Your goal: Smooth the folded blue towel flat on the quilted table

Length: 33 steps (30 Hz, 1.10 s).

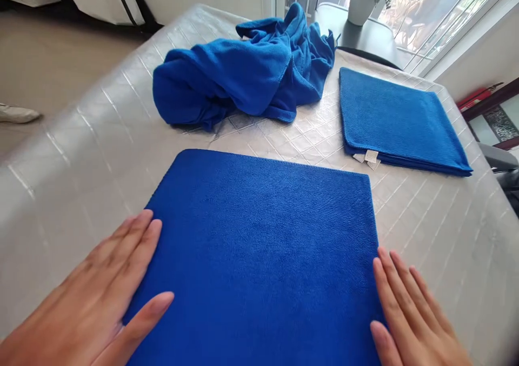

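A blue towel (259, 258), folded flat into a rectangle, lies in front of me on the table. My left hand (97, 290) rests along its left edge, fingers stretched out and thumb lying on the cloth. At the right edge is my right hand (413, 312), its fingers straight and the fingertips touching the towel's side. Neither hand grips anything. The towel's near edge runs out of view at the bottom.
A crumpled heap of blue towels (243, 77) lies at the back of the table (101, 166), which has a silvery quilted cover. Folded blue towels (397, 117) with white tags sit at the back right. Behind stands a potted plant (361, 1) on a dark round table (373, 41).
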Motion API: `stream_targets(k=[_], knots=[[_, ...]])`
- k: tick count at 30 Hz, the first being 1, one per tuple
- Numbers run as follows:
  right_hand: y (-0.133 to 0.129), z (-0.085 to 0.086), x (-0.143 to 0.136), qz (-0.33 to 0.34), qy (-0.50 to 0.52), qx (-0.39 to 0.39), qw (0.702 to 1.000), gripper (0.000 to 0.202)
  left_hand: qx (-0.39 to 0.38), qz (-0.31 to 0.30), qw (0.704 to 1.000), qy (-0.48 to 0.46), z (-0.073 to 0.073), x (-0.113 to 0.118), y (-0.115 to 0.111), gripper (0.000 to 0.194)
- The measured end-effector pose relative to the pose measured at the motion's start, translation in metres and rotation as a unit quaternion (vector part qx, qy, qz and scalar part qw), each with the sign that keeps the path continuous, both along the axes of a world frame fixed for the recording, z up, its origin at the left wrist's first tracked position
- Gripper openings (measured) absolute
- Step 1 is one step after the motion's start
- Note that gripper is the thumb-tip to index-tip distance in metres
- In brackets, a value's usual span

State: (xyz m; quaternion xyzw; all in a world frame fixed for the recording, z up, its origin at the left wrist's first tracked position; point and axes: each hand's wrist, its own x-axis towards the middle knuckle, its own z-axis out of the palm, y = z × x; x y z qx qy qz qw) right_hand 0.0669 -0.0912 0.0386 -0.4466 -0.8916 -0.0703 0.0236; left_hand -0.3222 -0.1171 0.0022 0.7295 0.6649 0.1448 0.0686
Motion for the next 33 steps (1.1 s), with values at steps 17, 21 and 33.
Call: stream_targets(k=[17, 21, 33], knots=[[-0.023, -0.025, 0.009, 0.017, 0.042, 0.060, 0.997, 0.073, 0.113, -0.353, 0.919, 0.133, 0.028, 0.189, -0.005, 0.056], [-0.023, -0.029, 0.013, 0.038, 0.049, 0.060, 0.996, 0.075, 0.113, -0.361, 0.917, 0.127, 0.021, 0.213, 0.003, 0.057], [-0.020, -0.039, 0.008, -0.016, 0.071, 0.054, 0.996, 0.072, 0.048, -0.156, 0.980, 0.112, -0.012, 0.045, -0.045, 0.087]])
